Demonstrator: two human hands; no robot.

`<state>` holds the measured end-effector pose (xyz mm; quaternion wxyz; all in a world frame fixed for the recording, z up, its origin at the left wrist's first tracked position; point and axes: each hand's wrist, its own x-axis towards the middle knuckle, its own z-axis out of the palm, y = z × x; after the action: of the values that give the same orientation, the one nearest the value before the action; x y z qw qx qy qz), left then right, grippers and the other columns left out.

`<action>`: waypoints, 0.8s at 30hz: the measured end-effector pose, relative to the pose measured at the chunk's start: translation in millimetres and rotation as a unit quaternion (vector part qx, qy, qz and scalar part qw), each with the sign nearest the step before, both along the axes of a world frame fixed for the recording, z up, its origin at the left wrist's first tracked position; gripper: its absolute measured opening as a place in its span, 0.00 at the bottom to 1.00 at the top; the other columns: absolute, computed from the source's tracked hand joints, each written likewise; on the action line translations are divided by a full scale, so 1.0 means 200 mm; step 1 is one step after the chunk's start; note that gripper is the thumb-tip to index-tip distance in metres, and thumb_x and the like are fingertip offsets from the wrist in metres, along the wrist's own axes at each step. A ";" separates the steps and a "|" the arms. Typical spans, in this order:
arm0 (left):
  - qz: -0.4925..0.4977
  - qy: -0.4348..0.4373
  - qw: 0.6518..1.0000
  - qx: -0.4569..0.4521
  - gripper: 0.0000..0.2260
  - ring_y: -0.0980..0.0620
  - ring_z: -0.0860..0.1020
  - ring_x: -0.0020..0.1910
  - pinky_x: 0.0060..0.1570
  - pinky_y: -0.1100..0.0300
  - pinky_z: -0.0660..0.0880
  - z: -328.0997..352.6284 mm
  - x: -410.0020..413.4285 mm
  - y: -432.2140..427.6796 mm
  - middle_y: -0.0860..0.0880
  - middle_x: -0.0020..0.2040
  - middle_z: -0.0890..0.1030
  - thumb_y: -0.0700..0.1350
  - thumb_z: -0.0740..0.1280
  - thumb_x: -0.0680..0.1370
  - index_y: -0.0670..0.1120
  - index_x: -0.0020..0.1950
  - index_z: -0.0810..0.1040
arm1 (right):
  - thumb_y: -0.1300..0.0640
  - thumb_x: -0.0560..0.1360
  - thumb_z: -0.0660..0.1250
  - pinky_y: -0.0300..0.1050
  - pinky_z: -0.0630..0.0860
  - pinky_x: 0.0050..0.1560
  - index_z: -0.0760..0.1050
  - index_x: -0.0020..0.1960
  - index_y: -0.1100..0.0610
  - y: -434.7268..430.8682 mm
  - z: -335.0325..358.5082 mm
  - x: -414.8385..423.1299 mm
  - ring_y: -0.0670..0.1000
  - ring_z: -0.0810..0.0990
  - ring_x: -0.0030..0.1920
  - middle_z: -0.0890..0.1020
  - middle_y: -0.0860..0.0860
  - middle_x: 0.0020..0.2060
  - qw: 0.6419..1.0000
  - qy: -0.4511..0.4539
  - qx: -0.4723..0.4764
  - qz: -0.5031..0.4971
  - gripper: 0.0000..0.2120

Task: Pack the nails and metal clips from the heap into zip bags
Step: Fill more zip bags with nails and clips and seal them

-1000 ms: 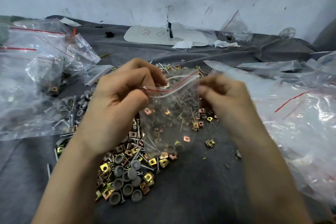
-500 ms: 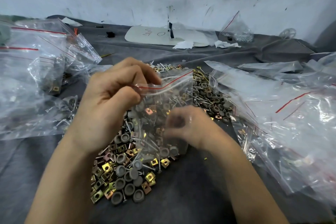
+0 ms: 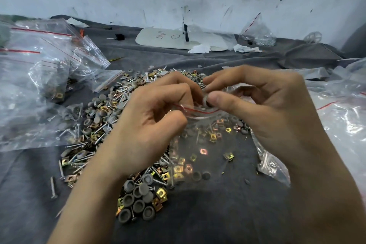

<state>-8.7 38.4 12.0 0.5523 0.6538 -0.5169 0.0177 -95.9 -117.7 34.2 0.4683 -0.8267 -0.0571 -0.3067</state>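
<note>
A small clear zip bag (image 3: 210,144) with a red strip at its mouth hangs over the heap, with nails and clips inside. My left hand (image 3: 150,125) pinches the left end of the bag's mouth. My right hand (image 3: 267,109) is at the right end of the mouth and pinches a small grey cap (image 3: 205,102) between thumb and forefinger, right above the opening. The heap (image 3: 111,117) of nails, gold and copper metal clips and grey caps spreads under and left of my hands. Several loose clips (image 3: 228,156) lie on the cloth under the bag.
Filled zip bags (image 3: 39,85) are piled at the left. Large clear bags (image 3: 346,117) lie at the right. At the back lie a white board (image 3: 170,39) and a small bag (image 3: 257,33), by the wall. Grey cloth (image 3: 208,214) covers the surface.
My right hand went down to the heap behind the bag, then came up to the bag's mouth with a small grey cap. My left hand kept hold of the bag.
</note>
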 end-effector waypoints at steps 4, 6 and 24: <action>0.009 -0.004 1.000 0.004 0.09 0.47 0.76 0.45 0.39 0.50 0.70 0.00 0.00 0.00 0.45 0.45 0.78 0.45 0.58 0.66 0.40 0.30 0.69 | 0.53 0.73 0.70 0.47 0.80 0.43 0.83 0.46 0.50 -0.02 0.01 -0.01 0.53 0.83 0.44 0.85 0.45 0.43 1.000 -0.016 0.020 -0.013 0.04; 0.012 0.006 1.000 -0.001 0.10 0.47 0.76 0.45 0.39 0.49 0.70 0.00 0.00 0.01 0.46 0.45 0.79 0.45 0.58 0.66 0.39 0.30 0.69 | 0.53 0.74 0.69 0.39 0.78 0.43 0.82 0.46 0.49 -0.06 -0.01 0.01 0.47 0.83 0.43 0.85 0.46 0.42 0.996 -0.025 0.066 -0.049 0.03; 0.040 0.020 0.999 -0.003 0.08 0.50 0.77 0.49 0.47 0.61 0.71 -0.02 0.06 0.05 0.49 0.45 0.79 0.45 0.58 0.64 0.41 0.31 0.70 | 0.59 0.69 0.74 0.50 0.79 0.47 0.74 0.33 0.51 -0.09 -0.41 0.25 0.56 0.80 0.43 0.81 0.52 0.38 0.900 0.398 -0.114 -0.137 0.11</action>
<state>4.0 49.2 8.3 0.5635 0.6726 -0.4789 0.0284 -45.4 -135.3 -47.7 0.3085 -0.9271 0.2129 -0.0047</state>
